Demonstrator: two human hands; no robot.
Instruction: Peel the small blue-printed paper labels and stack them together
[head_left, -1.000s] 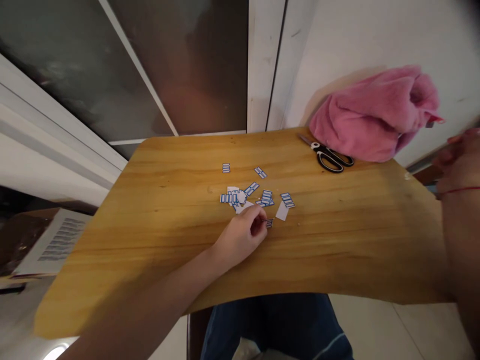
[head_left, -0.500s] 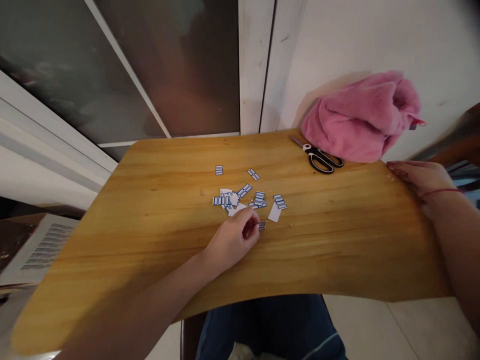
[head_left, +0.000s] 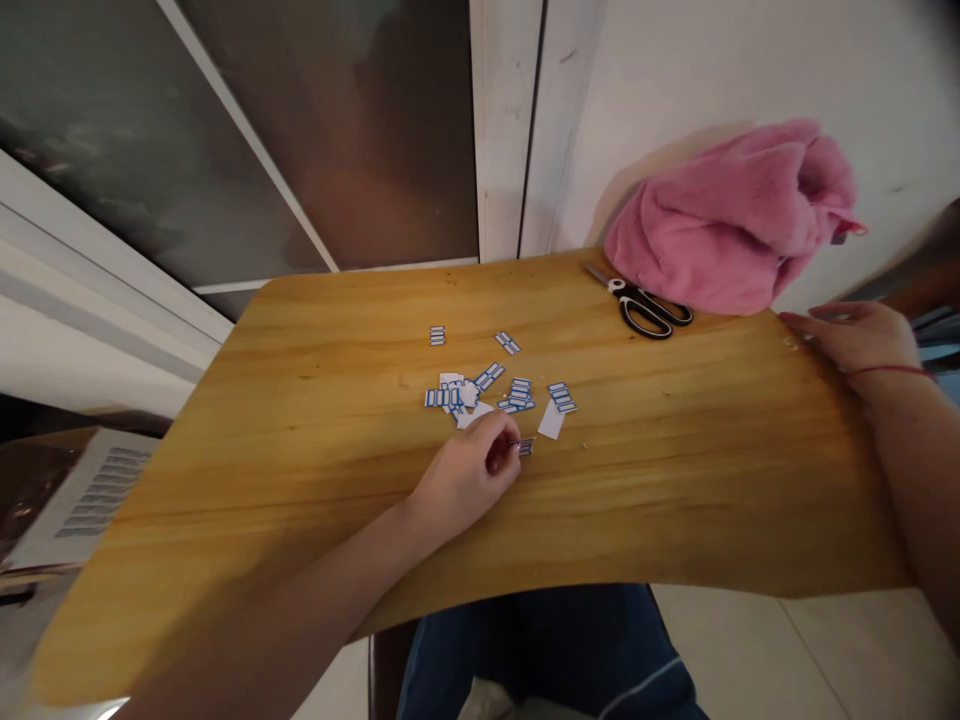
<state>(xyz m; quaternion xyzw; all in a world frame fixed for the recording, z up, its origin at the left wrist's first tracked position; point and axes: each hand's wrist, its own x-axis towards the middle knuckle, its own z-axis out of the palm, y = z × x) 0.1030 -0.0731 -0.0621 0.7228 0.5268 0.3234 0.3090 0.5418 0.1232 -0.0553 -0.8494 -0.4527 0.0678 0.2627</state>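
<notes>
My left hand (head_left: 472, 468) is closed in a pinch on a small label sheet (head_left: 526, 447), held slightly tilted just above the tabletop. Beyond it lies a loose cluster of blue-bordered label sheets (head_left: 442, 398) and white paper pieces (head_left: 551, 420), some overlapping. Two more label pieces, one with stacked strips (head_left: 437, 336) and one slanted (head_left: 507, 343), lie farther back, apart from the cluster. At the table's right edge rests my right hand (head_left: 862, 335), its fingers stretched out and partly apart, with nothing visible in it. Small crumbs lie by its fingertips.
Black-handled scissors (head_left: 646, 308) lie on the wooden table (head_left: 675, 500) at the back right, blades partly parted. A pink plush bag or cloth (head_left: 720, 230) leans against the wall behind them. A cardboard box (head_left: 82, 490) stands left of the table.
My right hand has shifted slightly, its fingers lifting a little more apart at the table edge. The left hand keeps its pinch on the label sheet. The camera view has moved slightly.
</notes>
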